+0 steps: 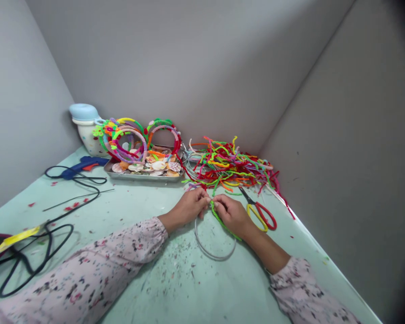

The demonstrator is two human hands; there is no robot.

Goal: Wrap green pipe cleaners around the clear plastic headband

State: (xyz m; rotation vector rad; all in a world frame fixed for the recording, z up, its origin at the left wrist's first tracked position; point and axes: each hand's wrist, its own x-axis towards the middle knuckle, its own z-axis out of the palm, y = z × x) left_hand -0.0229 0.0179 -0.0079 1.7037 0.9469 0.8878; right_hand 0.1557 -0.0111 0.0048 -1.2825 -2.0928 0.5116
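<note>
My left hand point(191, 205) is closed in a pinch near the top of a thin grey hoop point(213, 258), whose lower curve shows below my hands. Right beside it, my right hand point(233, 214) pinches a bright green pipe cleaner point(219, 220). The green strand runs down under that hand, and its upper end meets the hoop between my fingertips. Exactly how the two join there is hidden by the fingers. Scissors point(260, 215) with red and yellow handles lie just right of my right hand.
A tangled heap of coloured pipe cleaners point(229, 164) lies at the back. Wrapped headbands point(130, 139) stand on a metal tray point(145, 177) of shells. On the left are a blue glue gun point(83, 167), a black cord point(49, 261) and a white jar point(88, 137).
</note>
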